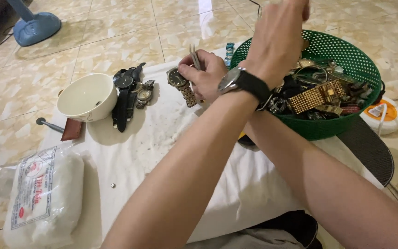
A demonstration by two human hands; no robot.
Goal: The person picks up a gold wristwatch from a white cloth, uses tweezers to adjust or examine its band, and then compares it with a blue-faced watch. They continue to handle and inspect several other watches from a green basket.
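left hand: [277, 37] raised over the green basket [369, 69] rim, seen from the back, wearing a black-strapped wristwatch; fingers cut off by the top edge, cannot tell if open or closed.
right hand: [206, 76] arm crosses under the left forearm; fingers closed, gripping tweezers [193, 56] and pinching a gold watch [180, 83].
gold watch: at the far middle of the white cloth [153, 138], dark dial facing up, at the hand's thumb side; metal band runs from the dial down and right under the fingers, long axis roughly diagonal.
tweezers: stick up and away from the fist, tips toward the far side, just above the watch.
basket: right of both hands, full of watches and metal bands, touching the cloth's right part.
other watches: [127, 94] dark-strapped pile just left of the gold watch, straps running near-to-far.
bowl: [86, 97] white, left of that pile, touching it.
open room: bare cloth in front of the bowl and watches; one small screw [112, 185] lies there.
left edge: white bag [42, 198] at the near left corner.
surface: cloth lies on tiled floor [116, 41].
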